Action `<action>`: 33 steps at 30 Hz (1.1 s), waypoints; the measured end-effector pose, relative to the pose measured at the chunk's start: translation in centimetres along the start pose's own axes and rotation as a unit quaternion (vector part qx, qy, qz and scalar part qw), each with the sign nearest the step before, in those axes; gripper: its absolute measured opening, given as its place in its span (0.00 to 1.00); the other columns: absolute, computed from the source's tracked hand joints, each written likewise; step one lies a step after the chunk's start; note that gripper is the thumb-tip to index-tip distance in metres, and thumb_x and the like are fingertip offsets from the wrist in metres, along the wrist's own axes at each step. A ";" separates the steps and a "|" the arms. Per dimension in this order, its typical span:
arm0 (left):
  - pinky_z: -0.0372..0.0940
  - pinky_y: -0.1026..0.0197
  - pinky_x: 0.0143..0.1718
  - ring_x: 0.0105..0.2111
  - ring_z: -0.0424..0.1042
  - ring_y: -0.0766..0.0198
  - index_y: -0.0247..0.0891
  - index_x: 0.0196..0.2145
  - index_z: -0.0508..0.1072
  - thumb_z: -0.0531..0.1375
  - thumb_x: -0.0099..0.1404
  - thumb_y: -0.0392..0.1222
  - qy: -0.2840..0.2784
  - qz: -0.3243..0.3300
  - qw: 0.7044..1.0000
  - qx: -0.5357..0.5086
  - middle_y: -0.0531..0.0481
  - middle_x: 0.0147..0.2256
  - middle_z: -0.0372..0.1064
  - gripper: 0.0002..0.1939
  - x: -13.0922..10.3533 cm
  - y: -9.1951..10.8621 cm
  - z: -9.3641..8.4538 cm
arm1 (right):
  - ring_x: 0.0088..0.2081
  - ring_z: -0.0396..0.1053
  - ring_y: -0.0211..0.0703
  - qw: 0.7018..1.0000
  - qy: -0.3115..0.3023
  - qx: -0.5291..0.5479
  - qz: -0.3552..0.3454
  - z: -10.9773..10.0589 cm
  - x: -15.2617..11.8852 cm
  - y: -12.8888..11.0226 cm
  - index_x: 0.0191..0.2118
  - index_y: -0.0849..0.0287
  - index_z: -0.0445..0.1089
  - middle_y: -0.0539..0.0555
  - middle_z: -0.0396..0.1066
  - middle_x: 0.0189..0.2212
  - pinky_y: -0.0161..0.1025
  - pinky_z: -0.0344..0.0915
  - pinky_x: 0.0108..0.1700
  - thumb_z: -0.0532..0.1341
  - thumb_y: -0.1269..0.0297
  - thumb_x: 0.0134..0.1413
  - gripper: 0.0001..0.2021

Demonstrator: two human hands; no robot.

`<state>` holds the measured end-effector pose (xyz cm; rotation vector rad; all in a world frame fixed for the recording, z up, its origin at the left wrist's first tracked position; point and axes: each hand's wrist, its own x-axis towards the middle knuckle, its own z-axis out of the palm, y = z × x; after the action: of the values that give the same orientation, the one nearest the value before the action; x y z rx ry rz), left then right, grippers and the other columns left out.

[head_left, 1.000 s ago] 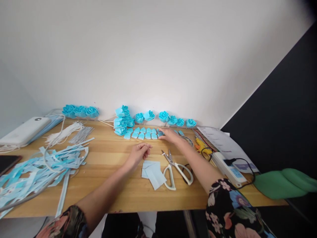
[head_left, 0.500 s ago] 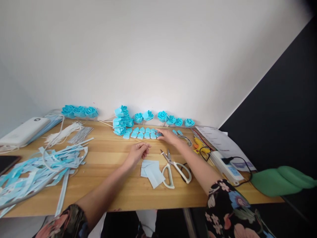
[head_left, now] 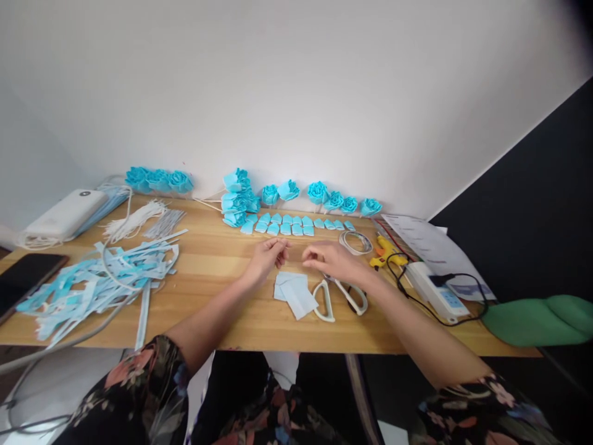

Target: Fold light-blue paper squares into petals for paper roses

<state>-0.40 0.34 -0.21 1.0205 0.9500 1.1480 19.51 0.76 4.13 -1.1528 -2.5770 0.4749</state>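
Note:
My left hand (head_left: 267, 259) hovers over the wooden table, thumb and fingertips pressed together; whatever they pinch, if anything, is too small to make out. Facing it, my right hand (head_left: 333, 259) is loosely curved with a gap between its fingers, and no object shows in it. Below the hands lie light blue fabric squares (head_left: 296, 295), overlapping. White-handled scissors (head_left: 328, 304) rest beside them, their blades mostly hidden under my right hand. Behind the hands, small blue petal-shaped pieces (head_left: 286, 225) are laid out in rows.
Blue fabric flowers (head_left: 317, 192) line the wall. To the right are a coil of wire (head_left: 356, 243), a yellow glue gun (head_left: 388, 250), a power strip (head_left: 435, 293) and a green cushion-like object (head_left: 537, 321). Left are fabric strips (head_left: 106, 278), a phone (head_left: 30, 281) and a white box-shaped device (head_left: 65, 216).
My right hand has come back from the row of petal pieces to above the scissors, near my left hand. My left hand stays pinched. The camera view has shifted.

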 end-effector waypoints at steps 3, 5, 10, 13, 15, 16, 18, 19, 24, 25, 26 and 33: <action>0.56 0.68 0.19 0.17 0.61 0.72 0.33 0.31 0.71 0.59 0.58 0.50 -0.036 -0.022 0.999 0.008 0.53 0.21 0.64 0.15 -0.2 0.0 0.1 | 0.35 0.70 0.41 0.998 -0.031 -0.011 -0.055 0.8 -2.2 -2.8 0.38 0.54 0.72 0.51 0.74 0.32 0.37 0.62 0.38 0.60 0.58 0.56 0.08; 0.58 0.68 0.19 0.17 0.62 0.72 0.33 0.31 0.71 0.58 0.58 0.50 -0.069 -0.032 0.997 0.025 0.53 0.22 0.65 0.15 -0.3 -0.2 0.3 | 0.41 0.69 0.45 0.994 -0.034 -0.052 -0.095 1.6 -3.5 -4.2 0.42 0.55 0.71 0.53 0.74 0.37 0.41 0.62 0.42 0.63 0.58 0.54 0.11; 0.59 0.66 0.20 0.21 0.66 0.68 0.32 0.30 0.72 0.58 0.58 0.51 -0.144 -0.037 0.983 0.104 0.49 0.24 0.68 0.16 -0.5 -0.8 0.5 | 0.45 0.68 0.50 0.981 -0.007 -0.152 -0.121 4.4 -5.8 -6.3 0.46 0.57 0.70 0.58 0.74 0.42 0.46 0.62 0.45 0.60 0.67 0.55 0.13; 0.61 0.66 0.22 0.23 0.67 0.67 0.32 0.32 0.73 0.57 0.59 0.51 -0.170 -0.024 0.974 0.148 0.47 0.26 0.69 0.17 -0.6 -1.0 0.5 | 0.42 0.70 0.48 0.984 0.037 -0.131 -0.114 5.7 -6.5 -6.3 0.42 0.58 0.72 0.58 0.75 0.40 0.46 0.62 0.45 0.55 0.73 0.57 0.10; 0.62 0.66 0.22 0.23 0.67 0.67 0.32 0.33 0.73 0.57 0.59 0.52 -0.172 -0.015 0.972 0.157 0.47 0.26 0.69 0.18 -0.7 -1.1 0.6 | 0.39 0.71 0.45 0.994 0.073 -0.049 -0.064 5.9 -6.6 -5.7 0.38 0.57 0.73 0.55 0.76 0.37 0.43 0.64 0.42 0.55 0.72 0.57 0.10; 0.62 0.67 0.22 0.23 0.67 0.67 0.32 0.32 0.73 0.57 0.59 0.52 -0.171 -0.013 0.973 0.157 0.47 0.26 0.69 0.18 -0.6 -1.1 0.5 | 0.36 0.72 0.44 0.996 0.088 0.012 -0.021 5.6 -6.6 -5.3 0.37 0.56 0.73 0.53 0.77 0.34 0.41 0.65 0.40 0.55 0.71 0.57 0.09; 0.63 0.67 0.22 0.23 0.67 0.67 0.32 0.32 0.73 0.57 0.59 0.53 -0.164 -0.010 0.974 0.153 0.47 0.26 0.69 0.18 -0.5 -1.2 0.5 | 0.32 0.72 0.41 0.980 0.115 0.147 0.072 4.7 -6.4 -4.4 0.35 0.55 0.73 0.51 0.76 0.31 0.37 0.66 0.35 0.55 0.68 0.57 0.08; 0.63 0.66 0.22 0.23 0.67 0.67 0.32 0.31 0.73 0.57 0.59 0.53 -0.159 -0.009 0.976 0.150 0.47 0.26 0.69 0.18 -0.4 -1.2 0.5 | 0.32 0.73 0.40 0.964 0.131 0.204 0.105 4.1 -6.3 -4.0 0.35 0.56 0.72 0.50 0.76 0.31 0.37 0.67 0.35 0.54 0.67 0.58 0.09; 0.64 0.66 0.22 0.23 0.67 0.67 0.33 0.31 0.73 0.57 0.59 0.55 -0.155 -0.014 0.978 0.136 0.48 0.25 0.69 0.20 -0.1 -1.3 0.2 | 0.38 0.72 0.43 0.973 0.140 0.167 0.075 3.1 -6.3 -4.3 0.39 0.53 0.73 0.52 0.76 0.36 0.40 0.67 0.40 0.55 0.64 0.58 0.09; 0.64 0.66 0.22 0.23 0.67 0.67 0.33 0.32 0.73 0.57 0.59 0.55 -0.157 -0.014 0.978 0.138 0.47 0.26 0.69 0.20 -0.2 -1.3 0.2 | 0.40 0.72 0.44 0.985 0.121 0.116 0.030 3.5 -6.4 -4.8 0.42 0.52 0.72 0.53 0.76 0.38 0.42 0.66 0.43 0.57 0.64 0.57 0.09; 0.64 0.66 0.22 0.23 0.68 0.67 0.33 0.32 0.73 0.57 0.60 0.55 -0.157 -0.013 0.977 0.141 0.47 0.26 0.69 0.20 -0.2 -1.3 0.2 | 0.42 0.71 0.47 0.993 0.102 0.057 -0.021 4.0 -6.6 -5.2 0.44 0.52 0.71 0.54 0.75 0.40 0.44 0.64 0.45 0.59 0.64 0.56 0.11; 0.65 0.65 0.24 0.24 0.68 0.66 0.32 0.33 0.73 0.55 0.61 0.56 -0.145 -0.005 0.976 0.162 0.47 0.27 0.69 0.22 -0.2 -1.4 0.1 | 0.34 0.70 0.44 0.991 0.092 -0.054 -0.085 6.8 -7.6 -5.8 0.36 0.55 0.72 0.54 0.76 0.33 0.44 0.62 0.39 0.54 0.73 0.58 0.10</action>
<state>-0.03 -0.06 -1.54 1.4019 0.9211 0.8196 17.92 -9.91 -0.61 -0.9498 -2.5358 0.1830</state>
